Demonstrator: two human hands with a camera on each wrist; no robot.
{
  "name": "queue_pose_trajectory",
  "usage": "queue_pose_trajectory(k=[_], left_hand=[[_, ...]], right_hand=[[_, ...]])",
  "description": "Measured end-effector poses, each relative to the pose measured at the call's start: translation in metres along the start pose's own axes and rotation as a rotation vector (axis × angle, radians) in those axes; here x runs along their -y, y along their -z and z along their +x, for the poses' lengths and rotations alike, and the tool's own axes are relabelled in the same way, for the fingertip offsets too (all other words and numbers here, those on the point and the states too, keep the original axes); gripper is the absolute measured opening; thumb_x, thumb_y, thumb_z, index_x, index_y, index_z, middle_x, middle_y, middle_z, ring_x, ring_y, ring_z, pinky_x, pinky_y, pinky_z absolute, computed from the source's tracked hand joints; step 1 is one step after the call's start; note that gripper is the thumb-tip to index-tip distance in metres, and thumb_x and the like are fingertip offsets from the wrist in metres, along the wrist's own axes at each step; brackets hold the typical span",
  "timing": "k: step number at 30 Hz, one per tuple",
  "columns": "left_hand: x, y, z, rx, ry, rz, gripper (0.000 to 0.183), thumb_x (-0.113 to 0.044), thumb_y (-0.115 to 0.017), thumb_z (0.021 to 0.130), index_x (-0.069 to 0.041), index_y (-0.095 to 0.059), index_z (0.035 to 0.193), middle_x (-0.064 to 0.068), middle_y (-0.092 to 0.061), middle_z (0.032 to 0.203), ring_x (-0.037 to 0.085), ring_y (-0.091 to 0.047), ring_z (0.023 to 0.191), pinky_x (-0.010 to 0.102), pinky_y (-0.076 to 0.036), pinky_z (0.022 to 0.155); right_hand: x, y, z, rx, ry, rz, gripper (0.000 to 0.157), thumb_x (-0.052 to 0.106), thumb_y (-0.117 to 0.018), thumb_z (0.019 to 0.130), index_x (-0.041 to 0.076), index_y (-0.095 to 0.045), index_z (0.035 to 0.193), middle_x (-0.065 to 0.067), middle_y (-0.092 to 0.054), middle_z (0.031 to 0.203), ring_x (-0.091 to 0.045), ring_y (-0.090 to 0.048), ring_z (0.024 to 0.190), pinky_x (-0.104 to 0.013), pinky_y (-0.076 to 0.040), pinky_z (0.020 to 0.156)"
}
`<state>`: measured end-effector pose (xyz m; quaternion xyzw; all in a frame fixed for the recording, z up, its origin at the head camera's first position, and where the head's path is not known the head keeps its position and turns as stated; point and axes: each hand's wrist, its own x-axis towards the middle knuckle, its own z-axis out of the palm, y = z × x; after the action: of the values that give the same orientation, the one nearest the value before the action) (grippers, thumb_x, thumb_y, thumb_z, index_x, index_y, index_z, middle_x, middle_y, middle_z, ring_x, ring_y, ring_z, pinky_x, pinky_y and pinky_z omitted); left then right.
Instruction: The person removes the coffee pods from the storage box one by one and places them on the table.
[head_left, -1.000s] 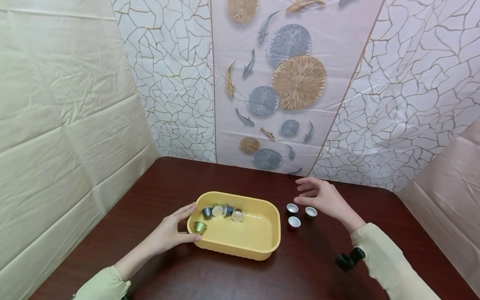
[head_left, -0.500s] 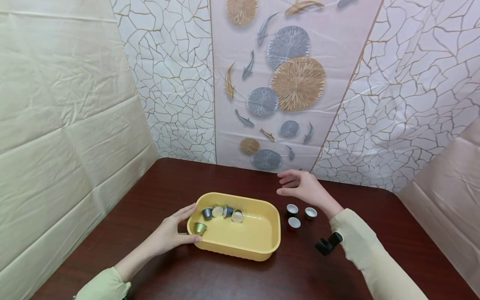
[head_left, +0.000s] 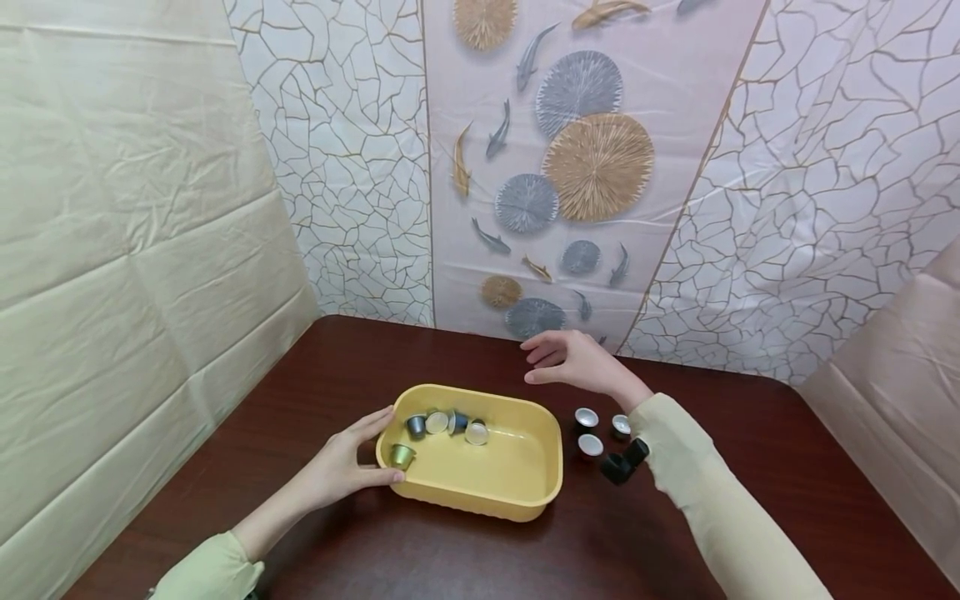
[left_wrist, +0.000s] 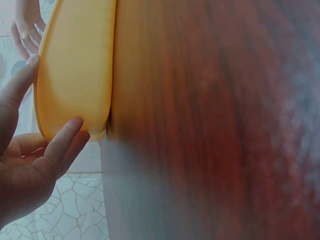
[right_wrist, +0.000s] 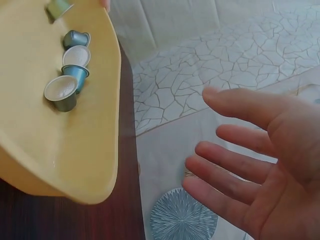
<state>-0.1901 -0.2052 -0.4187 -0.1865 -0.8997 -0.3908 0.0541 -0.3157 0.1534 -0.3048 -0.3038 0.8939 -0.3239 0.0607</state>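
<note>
My left hand [head_left: 337,467] holds the left end of a yellow plastic bin [head_left: 487,504], thumb at the near corner and fingers at the far one. Inside the bin, a green coffee capsule [head_left: 402,456] lies near my thumb. Along the far wall are a dark blue-grey capsule [head_left: 416,427], a blue capsule [head_left: 457,422] and others with pale lids facing up or out. My right hand [head_left: 581,360] hovers past the bin's far right corner, fingers loosely spread and nothing in them. On the table to the right stand 3 lid-up capsules [head_left: 590,445], one partly hidden by the right sleeve.
The dark red-brown wooden table [head_left: 420,558] runs back to a patterned cloth backdrop [head_left: 360,192]. Pale cloth walls [head_left: 135,233] close off both sides. A black device [head_left: 624,462] sits on the right wrist, near the loose capsules.
My right hand has moved left, from above the loose capsules to beyond the bin's far right corner. The left hand, the bin and the capsules have stayed in place.
</note>
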Motion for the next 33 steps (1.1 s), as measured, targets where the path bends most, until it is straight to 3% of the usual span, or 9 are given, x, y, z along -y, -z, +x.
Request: queue_pose_trajectory(k=[10, 19, 26, 33], left_hand=[[0.001, 0.001, -0.002, -0.01, 0.008, 0.022, 0.092, -0.045, -0.083, 0.076, 0.001, -0.046, 0.146, 0.014, -0.043, 0.156, 0.036, -0.041, 0.143, 0.053, -0.042, 0.108], [0.001, 0.0, -0.002, -0.008, 0.014, 0.015, 0.093, -0.047, -0.083, 0.076, -0.001, -0.045, 0.147, 0.013, -0.042, 0.156, 0.035, -0.04, 0.143, 0.052, -0.043, 0.107], [0.0, 0.0, -0.001, -0.014, -0.002, 0.027, 0.092, -0.045, -0.083, 0.076, -0.001, -0.045, 0.147, 0.014, -0.043, 0.156, 0.035, -0.04, 0.143, 0.057, -0.039, 0.109], [0.001, 0.0, 0.0, -0.011, -0.01, 0.026, 0.092, -0.044, -0.083, 0.076, 0.0, -0.044, 0.147, 0.012, -0.042, 0.156, 0.035, -0.04, 0.144, 0.057, -0.039, 0.109]], right_hand=[[0.005, -0.018, 0.02, 0.17, 0.033, 0.017, 0.049, 0.026, -0.078, 0.085, 0.014, -0.063, 0.13, -0.01, -0.07, 0.119, -0.022, -0.07, 0.107, -0.036, -0.057, 0.091], [0.009, -0.035, 0.038, 0.326, 0.05, 0.043, 0.048, 0.017, -0.077, 0.085, 0.01, -0.063, 0.13, -0.017, -0.068, 0.122, -0.021, -0.07, 0.105, -0.032, -0.057, 0.088], [0.013, -0.056, 0.044, 0.354, 0.063, -0.066, 0.045, 0.016, -0.079, 0.083, 0.009, -0.066, 0.126, -0.01, -0.073, 0.114, -0.023, -0.069, 0.108, -0.031, -0.056, 0.088], [0.015, -0.073, 0.045, 0.409, 0.036, -0.111, 0.045, 0.015, -0.08, 0.082, 0.008, -0.066, 0.125, -0.01, -0.072, 0.118, -0.024, -0.067, 0.112, -0.034, -0.055, 0.093]])
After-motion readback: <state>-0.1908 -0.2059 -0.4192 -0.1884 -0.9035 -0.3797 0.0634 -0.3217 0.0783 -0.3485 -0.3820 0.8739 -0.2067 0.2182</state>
